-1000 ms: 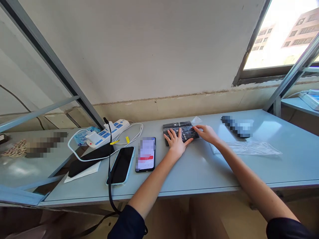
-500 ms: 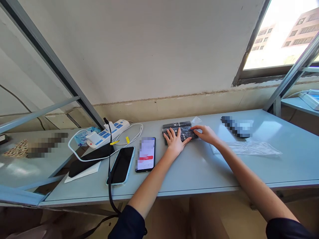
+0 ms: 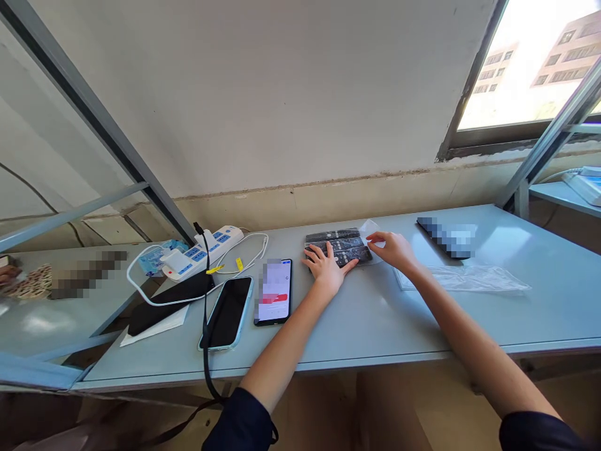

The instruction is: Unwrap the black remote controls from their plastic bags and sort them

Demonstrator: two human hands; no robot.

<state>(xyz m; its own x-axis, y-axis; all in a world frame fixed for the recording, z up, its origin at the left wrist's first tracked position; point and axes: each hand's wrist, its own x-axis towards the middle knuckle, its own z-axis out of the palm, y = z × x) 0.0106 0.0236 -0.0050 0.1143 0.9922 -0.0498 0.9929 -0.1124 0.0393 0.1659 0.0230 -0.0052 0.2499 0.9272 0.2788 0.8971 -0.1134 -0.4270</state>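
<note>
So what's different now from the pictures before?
Your left hand slid a little to the left, still spread on the dark packet. Your right hand's fingertips moved off the dark part, rightward to the clear plastic at its end. Another person's hand came in at the far left. Both phones and the power strip stayed put.

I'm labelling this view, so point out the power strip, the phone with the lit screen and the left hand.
Power strip (image 3: 200,252): head view, its socket face.
Phone (image 3: 276,290): head view, its lit screen.
Left hand (image 3: 327,275): head view, its back.
</note>
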